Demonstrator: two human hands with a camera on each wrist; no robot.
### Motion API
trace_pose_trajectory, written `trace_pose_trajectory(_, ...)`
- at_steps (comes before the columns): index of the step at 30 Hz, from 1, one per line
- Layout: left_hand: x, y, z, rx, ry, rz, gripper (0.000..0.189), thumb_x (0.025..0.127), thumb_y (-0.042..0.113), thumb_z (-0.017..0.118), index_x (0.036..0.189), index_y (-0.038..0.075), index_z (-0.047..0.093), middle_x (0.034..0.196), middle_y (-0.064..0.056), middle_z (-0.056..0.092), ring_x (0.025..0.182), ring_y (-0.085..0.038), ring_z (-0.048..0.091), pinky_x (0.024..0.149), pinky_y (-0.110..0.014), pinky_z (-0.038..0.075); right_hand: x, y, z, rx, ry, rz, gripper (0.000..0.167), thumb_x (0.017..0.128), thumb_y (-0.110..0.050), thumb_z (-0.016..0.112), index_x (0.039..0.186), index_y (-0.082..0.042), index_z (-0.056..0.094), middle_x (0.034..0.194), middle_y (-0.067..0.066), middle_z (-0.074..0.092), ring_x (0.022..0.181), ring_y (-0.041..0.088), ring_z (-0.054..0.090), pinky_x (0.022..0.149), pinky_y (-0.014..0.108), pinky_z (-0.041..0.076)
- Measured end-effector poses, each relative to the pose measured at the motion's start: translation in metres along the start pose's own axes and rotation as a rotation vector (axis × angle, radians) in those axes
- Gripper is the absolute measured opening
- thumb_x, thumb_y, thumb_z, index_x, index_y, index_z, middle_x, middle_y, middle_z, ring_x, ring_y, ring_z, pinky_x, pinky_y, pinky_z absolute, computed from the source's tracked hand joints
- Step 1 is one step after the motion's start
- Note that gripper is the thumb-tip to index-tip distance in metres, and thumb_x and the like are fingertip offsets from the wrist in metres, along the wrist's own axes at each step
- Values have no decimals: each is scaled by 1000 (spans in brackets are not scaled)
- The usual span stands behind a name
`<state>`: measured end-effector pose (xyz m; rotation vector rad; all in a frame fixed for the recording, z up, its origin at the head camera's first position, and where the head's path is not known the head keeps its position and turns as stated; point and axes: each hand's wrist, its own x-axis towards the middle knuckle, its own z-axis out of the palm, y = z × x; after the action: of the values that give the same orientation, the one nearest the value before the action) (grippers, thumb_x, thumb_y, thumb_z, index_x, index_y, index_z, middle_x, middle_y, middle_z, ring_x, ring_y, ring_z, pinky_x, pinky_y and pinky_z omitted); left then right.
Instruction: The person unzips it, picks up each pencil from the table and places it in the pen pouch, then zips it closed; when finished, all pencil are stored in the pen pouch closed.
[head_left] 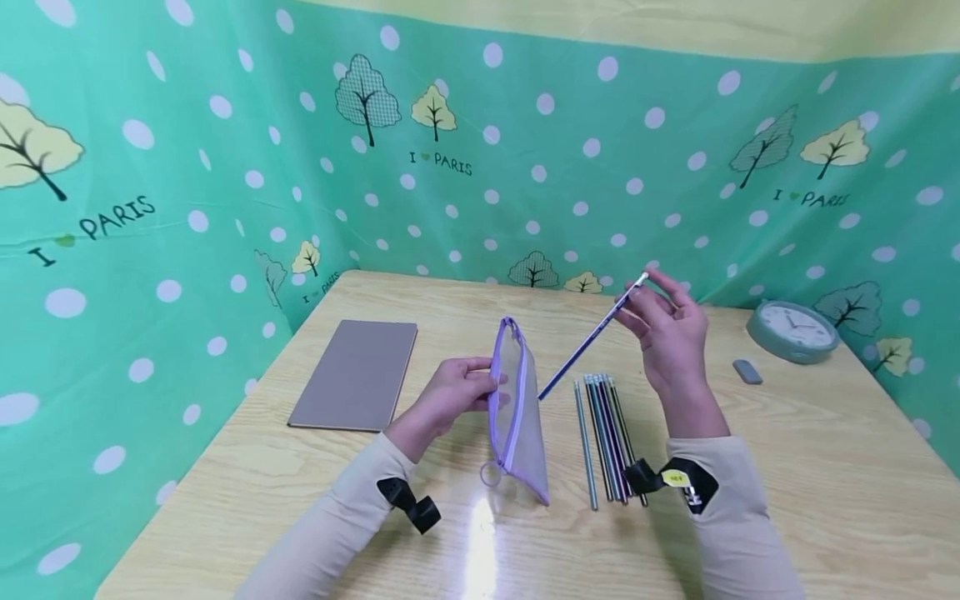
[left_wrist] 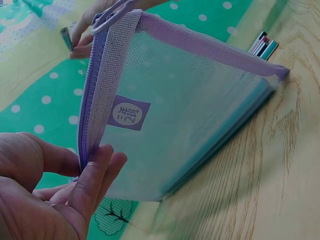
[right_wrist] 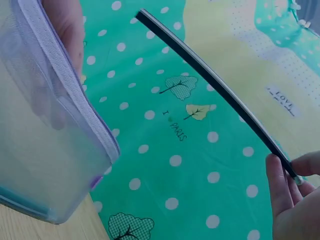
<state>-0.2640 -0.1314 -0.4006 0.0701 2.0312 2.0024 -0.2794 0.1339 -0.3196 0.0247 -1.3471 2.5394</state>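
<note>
My left hand (head_left: 453,390) grips a see-through mesh pencil pouch (head_left: 532,425) with purple zip edging by its zipped side, thumb on one face and fingers on the other. The pouch stands on edge over the table, its zip side parted. Along its bottom, in the left wrist view, a teal strip (left_wrist: 225,127) shows through the mesh. My right hand (head_left: 678,337) pinches a dark blue pencil (head_left: 588,340) near its white end. That pencil slants down toward the pouch, its lower end just right of it in the head view. Several pencils (head_left: 611,433) lie side by side below the right hand.
A grey-brown notebook (head_left: 356,375) lies at the left of the wooden table (head_left: 817,483). At the right back are a round teal clock (head_left: 795,332) and a small grey block (head_left: 747,372). A green dotted cloth (head_left: 540,183) hangs behind the table.
</note>
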Motion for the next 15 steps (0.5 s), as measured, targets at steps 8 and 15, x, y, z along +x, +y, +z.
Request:
trace_pose_trajectory(8,2,-1,2,8,5,1,45,100,0,60,142,-13,51,122,-30,70,85,-20,77,84,-34,65,-10,17,12,-117,58,-173,32,96,12,62,123,-6,67,93,4,73,84,14,74,77,28,65)
trace_pose_trajectory(15,2,0,1,10,13,3,43,101,0,59,142,-12,53,121,-29,70,87,-21,77,85,-35,65,-29,37,29,-291,-104,-382,36,91,19,63,123,5,68,100,10,76,83,13,74,73,29,66)
